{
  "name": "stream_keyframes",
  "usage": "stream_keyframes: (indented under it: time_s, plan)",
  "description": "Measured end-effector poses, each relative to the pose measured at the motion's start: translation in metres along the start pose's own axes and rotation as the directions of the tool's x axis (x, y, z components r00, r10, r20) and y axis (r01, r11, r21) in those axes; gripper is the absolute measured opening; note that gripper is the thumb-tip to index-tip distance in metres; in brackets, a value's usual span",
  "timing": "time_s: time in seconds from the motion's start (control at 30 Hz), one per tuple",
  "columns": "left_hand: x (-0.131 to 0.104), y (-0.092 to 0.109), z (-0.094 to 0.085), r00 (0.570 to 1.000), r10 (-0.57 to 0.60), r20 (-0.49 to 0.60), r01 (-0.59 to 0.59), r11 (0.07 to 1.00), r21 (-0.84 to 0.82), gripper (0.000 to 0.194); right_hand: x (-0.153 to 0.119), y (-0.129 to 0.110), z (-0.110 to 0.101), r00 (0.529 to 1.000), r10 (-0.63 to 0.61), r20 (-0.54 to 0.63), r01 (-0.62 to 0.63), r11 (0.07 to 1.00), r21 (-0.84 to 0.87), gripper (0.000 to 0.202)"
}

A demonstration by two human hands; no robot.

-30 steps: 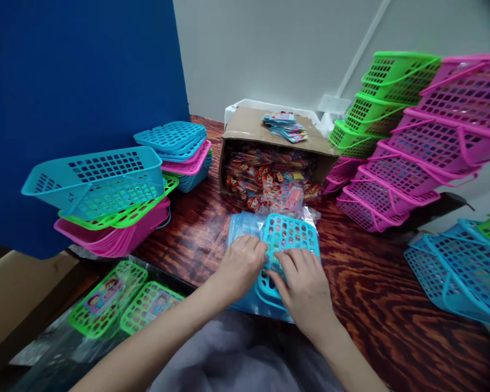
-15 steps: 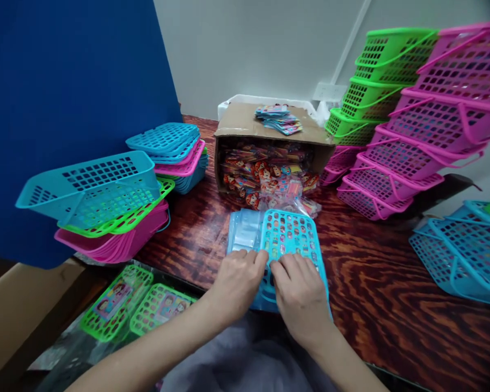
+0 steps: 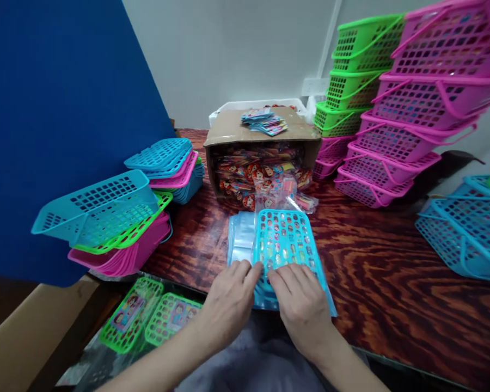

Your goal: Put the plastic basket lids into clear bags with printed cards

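A blue perforated plastic basket lid (image 3: 286, 234) lies in front of me, with colourful contents showing through its holes. Clear plastic film (image 3: 324, 296) shows along its right and near edges. Beside it on the left, flat plastic bags (image 3: 243, 239) are stacked, partly underneath. My left hand (image 3: 232, 294) is closed at the lid's near left corner, thumb and forefinger together. Close by, my right hand (image 3: 300, 299) rests on the near part of the lid with curled fingers. Whether the fingertips pinch film or lid is hidden.
Behind stands an open carton (image 3: 228, 128) of wrapped packets, with cards (image 3: 265, 121) on top. Nested baskets (image 3: 118, 256) and stacked lids (image 3: 159, 155) are at left. Tall stacks of pink baskets (image 3: 428, 103) and green baskets (image 3: 361, 43) rise at right, blue baskets (image 3: 465, 234) nearer. Green-lidded baskets (image 3: 133, 316) sit lower left.
My head view has shifted slightly, so the scene sits differently in the frame. Both hands stay at the lid's near end, with a small gap between them.
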State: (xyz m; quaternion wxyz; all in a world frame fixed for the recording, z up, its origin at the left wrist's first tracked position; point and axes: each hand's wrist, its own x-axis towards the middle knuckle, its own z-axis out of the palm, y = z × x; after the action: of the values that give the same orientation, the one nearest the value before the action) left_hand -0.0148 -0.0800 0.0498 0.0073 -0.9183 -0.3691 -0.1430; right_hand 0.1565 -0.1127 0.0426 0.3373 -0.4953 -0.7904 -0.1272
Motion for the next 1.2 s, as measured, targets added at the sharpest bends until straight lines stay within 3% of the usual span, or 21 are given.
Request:
stream_keyframes:
  time_s: [0.1,0.23,0.3,0.4,0.47,0.6,0.8,1.03,1.2]
  plan:
    - [-0.003,0.014,0.012,0.974,-0.155,-0.165,0.12,0.971,-0.207,0.035,0.0,0.0,0.001,0.999,0.035,-0.027,-0.034,0.999,0.024,0.027]
    - [0.013,0.024,0.029,0.898,-0.292,-0.328,0.209,0.941,-0.265,0.02,0.004,-0.002,0.002,0.995,0.069,-0.072,-0.067,0.997,0.029,0.027]
    - [0.025,0.021,0.034,0.87,-0.302,-0.39,0.217,0.945,-0.246,0.01,0.004,-0.003,0.001,0.993,0.076,-0.092,-0.074,0.997,0.027,0.024]
    - [0.033,0.013,0.035,0.867,-0.231,-0.441,0.158,0.968,-0.196,0.011,0.0,-0.003,-0.002,0.989,0.092,-0.112,-0.088,0.995,0.04,0.017]
    - [0.032,0.01,0.033,0.877,-0.181,-0.445,0.114,0.978,-0.173,0.013,-0.004,-0.003,-0.004,0.989,0.124,-0.08,-0.121,0.991,0.05,0.014]
    - [0.024,0.011,0.028,0.891,-0.178,-0.418,0.124,0.98,-0.154,0.015,-0.009,-0.002,-0.004,0.98,0.2,-0.01,-0.2,0.98,0.02,0.031]
    - [0.019,0.019,0.025,0.909,-0.193,-0.37,0.135,0.975,-0.176,0.026,-0.003,0.003,0.0,0.973,0.232,-0.009,-0.232,0.971,-0.059,0.026]
    - [0.01,0.006,0.028,0.869,-0.282,-0.406,0.237,0.958,-0.159,0.017,-0.023,0.022,-0.009,0.928,0.352,-0.118,-0.366,0.921,-0.131,0.017]
    - [0.01,-0.009,0.03,0.922,-0.174,-0.346,0.145,0.983,-0.11,0.013,-0.038,0.026,-0.012,0.889,0.421,-0.18,-0.443,0.89,-0.107,0.018]
